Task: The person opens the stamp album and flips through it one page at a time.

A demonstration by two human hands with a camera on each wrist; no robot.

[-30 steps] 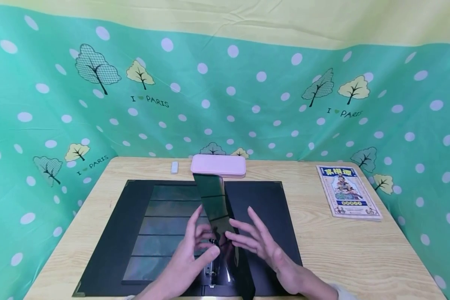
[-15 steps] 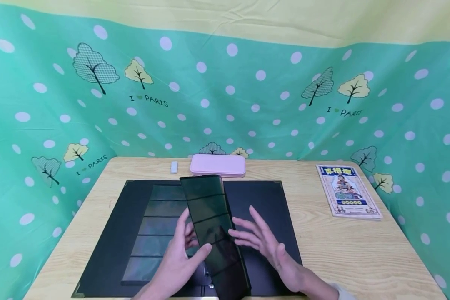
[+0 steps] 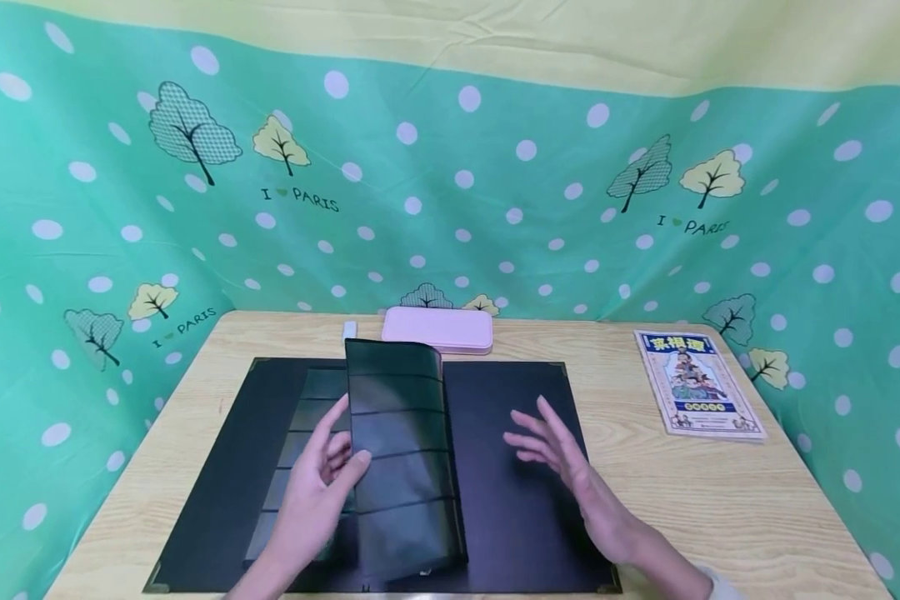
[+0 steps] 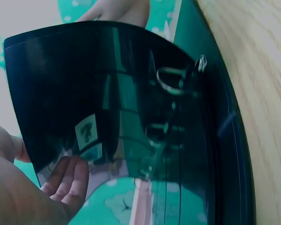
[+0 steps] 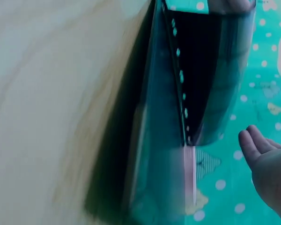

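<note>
A black ring-bound album [image 3: 528,483] lies open on the table, with its metal rings [image 4: 171,79] showing in the left wrist view. One glossy black album page [image 3: 401,450], divided by crosswise strips into pocket rows, stands raised and bowed above the binder's middle. My left hand [image 3: 311,487] pinches this page's left edge, thumb on its near face and fingers behind. Under it, on the left cover, lies another pocketed page [image 3: 285,458], partly covered. My right hand [image 3: 581,483] hovers over the right cover, fingers spread and straight, apart from the page.
Behind the album sit a pink case [image 3: 438,327] and a small white block [image 3: 350,330], partly covered by the raised page. A booklet [image 3: 697,383] with an illustrated cover lies at the table's right. A green dotted cloth [image 3: 495,183] hangs around the table.
The raised page has swung leftward, turning its broad face toward the head camera. My left hand has moved left with it. My right hand has drawn away to the right.
</note>
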